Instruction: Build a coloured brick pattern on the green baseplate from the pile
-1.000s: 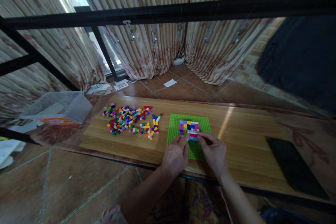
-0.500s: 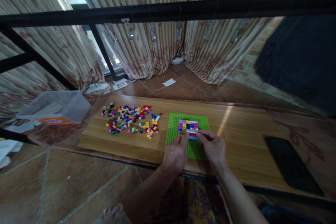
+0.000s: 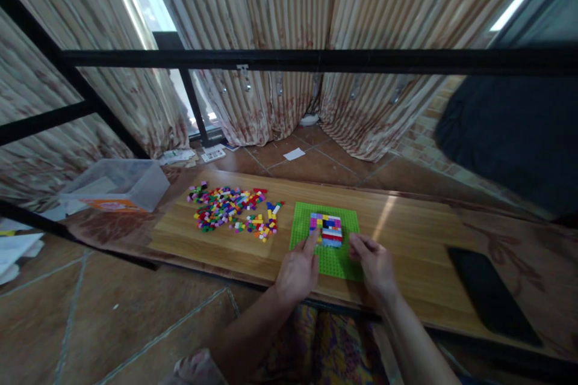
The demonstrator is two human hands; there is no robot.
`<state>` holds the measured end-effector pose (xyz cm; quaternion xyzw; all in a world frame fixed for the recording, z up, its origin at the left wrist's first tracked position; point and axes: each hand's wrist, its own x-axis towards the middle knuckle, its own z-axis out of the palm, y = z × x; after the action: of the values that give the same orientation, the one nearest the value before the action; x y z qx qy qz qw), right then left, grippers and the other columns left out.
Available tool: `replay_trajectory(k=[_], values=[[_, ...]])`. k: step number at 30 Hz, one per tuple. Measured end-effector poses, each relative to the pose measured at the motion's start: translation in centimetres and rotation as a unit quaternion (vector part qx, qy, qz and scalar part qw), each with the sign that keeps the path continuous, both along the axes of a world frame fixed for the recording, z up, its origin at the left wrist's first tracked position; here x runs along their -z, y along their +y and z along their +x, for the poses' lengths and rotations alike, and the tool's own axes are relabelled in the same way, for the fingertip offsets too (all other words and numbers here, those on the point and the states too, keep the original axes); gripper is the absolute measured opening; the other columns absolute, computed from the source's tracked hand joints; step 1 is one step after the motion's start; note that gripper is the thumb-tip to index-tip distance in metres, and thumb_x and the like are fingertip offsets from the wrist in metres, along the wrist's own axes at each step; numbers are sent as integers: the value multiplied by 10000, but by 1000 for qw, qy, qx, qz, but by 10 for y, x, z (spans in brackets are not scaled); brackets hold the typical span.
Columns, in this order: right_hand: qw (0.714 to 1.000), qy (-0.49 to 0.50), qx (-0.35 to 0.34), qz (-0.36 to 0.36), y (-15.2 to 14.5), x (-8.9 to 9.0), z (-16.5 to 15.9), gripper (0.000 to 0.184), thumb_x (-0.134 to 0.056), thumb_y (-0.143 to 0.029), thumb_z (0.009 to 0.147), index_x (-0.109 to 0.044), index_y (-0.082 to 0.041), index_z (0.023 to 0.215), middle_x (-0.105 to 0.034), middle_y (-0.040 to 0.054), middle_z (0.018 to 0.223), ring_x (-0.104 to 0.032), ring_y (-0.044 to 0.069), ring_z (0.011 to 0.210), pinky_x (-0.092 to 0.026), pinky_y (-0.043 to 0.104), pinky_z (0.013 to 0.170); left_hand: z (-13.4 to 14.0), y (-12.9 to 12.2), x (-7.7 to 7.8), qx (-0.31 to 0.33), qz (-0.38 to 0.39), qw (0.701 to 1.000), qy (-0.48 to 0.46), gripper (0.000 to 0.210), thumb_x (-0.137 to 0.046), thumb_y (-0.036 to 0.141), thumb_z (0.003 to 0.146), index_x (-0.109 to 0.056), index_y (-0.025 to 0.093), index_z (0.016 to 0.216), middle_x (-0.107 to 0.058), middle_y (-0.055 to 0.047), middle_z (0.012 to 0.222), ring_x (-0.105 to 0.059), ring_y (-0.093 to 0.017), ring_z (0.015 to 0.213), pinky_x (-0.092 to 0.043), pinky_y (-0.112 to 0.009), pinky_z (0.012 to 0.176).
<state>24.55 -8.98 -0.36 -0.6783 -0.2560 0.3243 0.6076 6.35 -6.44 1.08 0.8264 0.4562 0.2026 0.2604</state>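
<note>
A green studded baseplate (image 3: 300,219) lies on the wooden board, with a low block of many-coloured toy bricks (image 3: 332,233) built up on it. The block has rows of pink, purple, yellow, white, red and light blue around a dark patch. My left hand (image 3: 297,269) rests at the block's near left side, its index finger stretched out and touching the bricks there. Just right of the block, over the plate's right edge, my right hand (image 3: 376,261) is apart from the bricks. Its thumb and fingers are pinched together; whatever they hold, if anything, is hidden.
A spread of loose bricks (image 3: 226,207) lies left of the plate on the wooden board (image 3: 415,240). Further left stands a clear plastic box (image 3: 149,183) with an orange label. A dark flat phone-like slab (image 3: 492,295) lies at the right. A black metal bar (image 3: 289,62) crosses beyond.
My right hand has drawn back to the right, off the near right corner of the block. My left hand has shifted slightly left. The whole view has tilted up a little.
</note>
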Motion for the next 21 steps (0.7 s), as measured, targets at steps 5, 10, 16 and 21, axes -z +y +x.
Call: replay_trajectory(k=[5, 10, 16, 21], values=[[997, -45, 57, -40, -35, -1, 1, 503, -727, -591, 622, -738, -139, 842, -696, 38, 709, -587, 157, 621, -468, 265, 583, -37, -4, 4, -59, -9, 998, -34, 440, -459, 177, 908, -481, 241, 1342, -663, -55, 1076, -659, -178, 896, -523, -282, 819], [988, -121, 33, -89, -63, 10, -6, 499, -689, -604, 669, -756, -159, 885, -752, 73, 832, -675, 240, 790, -498, 293, 666, -75, -5, 17, -159, 3, 987, -40, 244, -473, 141, 888, -572, 207, 1100, -666, -48, 946, -653, -173, 849, -511, -273, 777], [967, -212, -36, -137, -69, 35, -2, 500, -607, -635, 726, -749, -198, 923, -757, 91, 968, -672, 301, 955, -490, 365, 802, -91, 9, 25, -211, 21, 976, -43, 141, -501, 132, 867, -556, 196, 980, -634, -35, 906, -628, -152, 804, -471, -242, 714], [934, -338, -62, -100, -71, 47, -3, 548, -491, -684, 789, -731, -214, 938, -734, 95, 1010, -663, 280, 925, -481, 365, 798, -91, 15, 28, -196, 30, 979, -44, 100, -504, 123, 853, -554, 191, 905, -609, -23, 872, -599, -137, 753, -431, -223, 646]])
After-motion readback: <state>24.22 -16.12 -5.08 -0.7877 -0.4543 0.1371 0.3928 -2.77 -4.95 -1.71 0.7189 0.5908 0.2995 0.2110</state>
